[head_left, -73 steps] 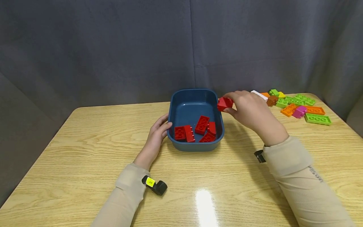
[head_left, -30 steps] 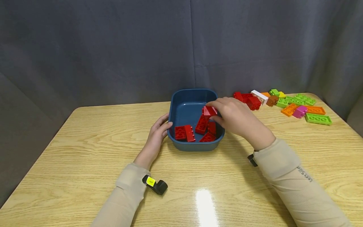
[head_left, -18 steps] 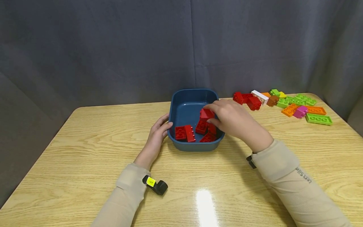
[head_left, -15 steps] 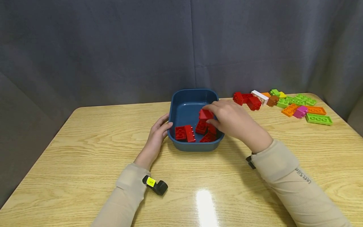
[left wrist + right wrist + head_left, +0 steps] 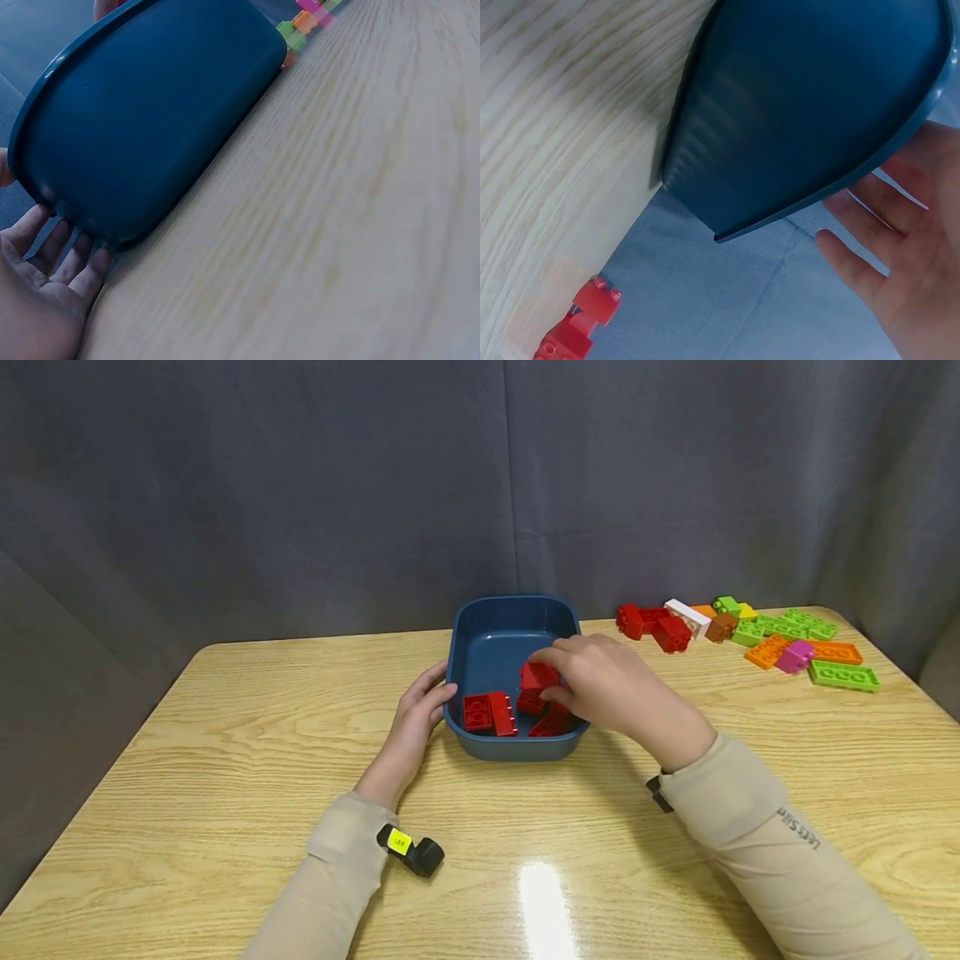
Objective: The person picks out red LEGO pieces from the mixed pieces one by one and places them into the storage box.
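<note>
My right hand (image 5: 603, 681) reaches over the right rim of a dark blue plastic bin (image 5: 517, 749) and pinches a red toy brick (image 5: 538, 677) between thumb and fingers. The brick is inside the bin, close over the other red bricks (image 5: 502, 713) at its near end. In the right wrist view the bin wall hides most of the held brick. On the bin's left side, my left hand (image 5: 412, 718) holds the wall, its thumb at the rim. The left wrist view shows its fingertips (image 5: 94, 270) against the outer wall.
Several red bricks (image 5: 672, 633) lie on the wooden table (image 5: 225, 760) right of the bin. Beside them are a white brick (image 5: 686, 617), a brown one (image 5: 722, 627), and green, orange, yellow and magenta ones. A dark curtain (image 5: 300, 510) hangs behind the table.
My right hand has brought the red brick from beyond the bin's right rim leftward and down into the bin. The left hand and the bin have stayed in place.
</note>
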Motion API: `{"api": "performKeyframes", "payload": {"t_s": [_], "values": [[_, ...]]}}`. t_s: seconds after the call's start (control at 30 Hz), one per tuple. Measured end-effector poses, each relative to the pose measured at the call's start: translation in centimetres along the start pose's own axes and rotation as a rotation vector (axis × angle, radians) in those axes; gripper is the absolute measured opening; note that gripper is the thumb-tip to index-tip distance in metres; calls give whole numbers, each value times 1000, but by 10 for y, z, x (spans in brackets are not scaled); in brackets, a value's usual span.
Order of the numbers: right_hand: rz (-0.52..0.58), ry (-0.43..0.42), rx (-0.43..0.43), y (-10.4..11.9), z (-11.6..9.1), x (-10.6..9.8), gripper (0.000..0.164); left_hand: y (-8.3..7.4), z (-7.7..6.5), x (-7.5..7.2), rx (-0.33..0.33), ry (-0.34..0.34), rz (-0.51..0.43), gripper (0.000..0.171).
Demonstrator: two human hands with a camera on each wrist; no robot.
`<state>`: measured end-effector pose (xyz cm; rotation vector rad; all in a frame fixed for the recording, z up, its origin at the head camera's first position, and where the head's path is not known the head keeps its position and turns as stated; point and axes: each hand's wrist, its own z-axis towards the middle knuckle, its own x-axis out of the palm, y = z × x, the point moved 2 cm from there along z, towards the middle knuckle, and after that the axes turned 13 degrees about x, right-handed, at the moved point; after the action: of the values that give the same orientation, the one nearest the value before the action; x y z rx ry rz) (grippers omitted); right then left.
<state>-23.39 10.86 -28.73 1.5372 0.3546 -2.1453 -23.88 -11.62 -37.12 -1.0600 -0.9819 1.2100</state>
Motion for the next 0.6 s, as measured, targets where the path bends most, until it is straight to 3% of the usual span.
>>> {"api": "performKeyframes", "payload": {"t_s": [0.6], "values": [[46, 96, 27, 9, -1, 6, 37, -3, -1, 0, -6, 0, -5, 52]]}}
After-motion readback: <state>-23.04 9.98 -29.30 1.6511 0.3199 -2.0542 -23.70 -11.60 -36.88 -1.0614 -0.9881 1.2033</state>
